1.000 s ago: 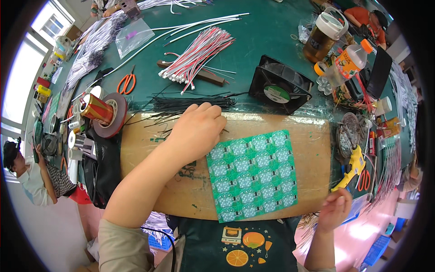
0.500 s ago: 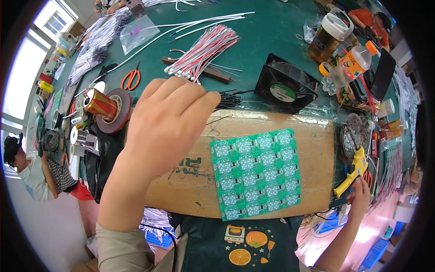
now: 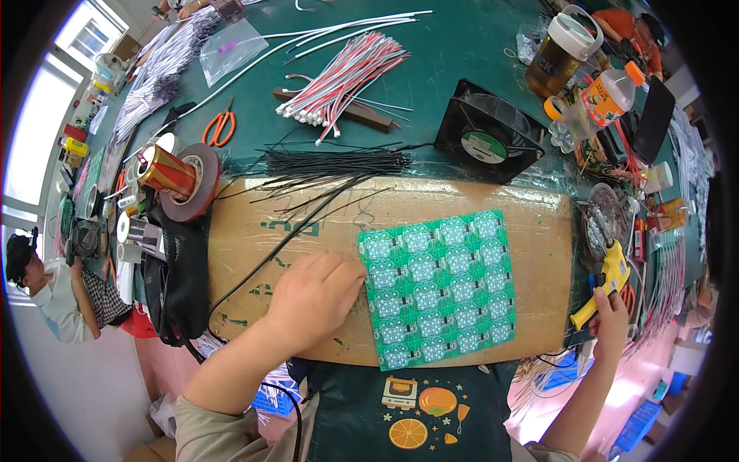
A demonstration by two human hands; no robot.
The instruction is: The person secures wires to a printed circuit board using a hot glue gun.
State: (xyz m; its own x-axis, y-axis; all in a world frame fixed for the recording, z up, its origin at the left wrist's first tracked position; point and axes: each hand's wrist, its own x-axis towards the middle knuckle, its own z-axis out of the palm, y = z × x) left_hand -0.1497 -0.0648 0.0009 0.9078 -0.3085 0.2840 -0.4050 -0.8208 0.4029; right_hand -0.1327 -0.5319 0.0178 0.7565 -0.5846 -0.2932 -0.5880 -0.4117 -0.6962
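A green circuit board panel (image 3: 439, 289), with repeated white printed patterns in rows, lies on the brown work board (image 3: 539, 254). My left hand (image 3: 319, 300) is low over the work board, its fingers curled together at the panel's left edge. Whatever is between those fingertips is hidden. At the right, my right hand (image 3: 610, 323) is wrapped round the yellow glue gun (image 3: 613, 273), which has a blue trigger and points up and away from me. Thin black wires (image 3: 339, 160) lie in a bundle beyond the panel, at the work board's far edge.
Red and white wires (image 3: 350, 81) lie across a bar further back. A black fan (image 3: 489, 135) stands right of them. Orange scissors (image 3: 221, 127), a tape reel (image 3: 204, 185) and a can (image 3: 169, 175) are at left. Bottles (image 3: 608, 96) stand at right. Other people sit around the table.
My left hand has come down and toward me, from over the black wires to the panel's left edge. My right hand has moved up a little on the glue gun, which shifted slightly.
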